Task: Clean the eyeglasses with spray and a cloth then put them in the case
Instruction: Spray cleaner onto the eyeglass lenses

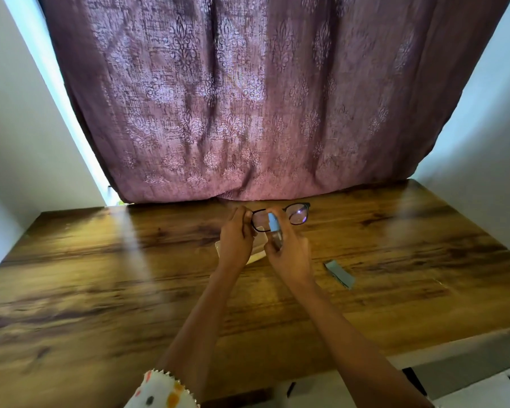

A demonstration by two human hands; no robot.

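Left hand holds dark-rimmed eyeglasses — right hand grips slim spray bottle.

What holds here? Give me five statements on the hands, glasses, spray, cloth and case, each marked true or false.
1. The left hand holds the eyeglasses by one end of the frame. True.
2. The right hand holds the grey-blue cloth. False: the cloth lies folded on the table, to the right of the hands; the right hand holds the spray bottle.
3. The spray bottle's blue top sits close to one lens. True.
4. The eyeglasses are inside the case. False: they are held up above the table, and the pale case lies under the hands.
5. The glasses are folded shut. False: the front shows both lenses, held up.
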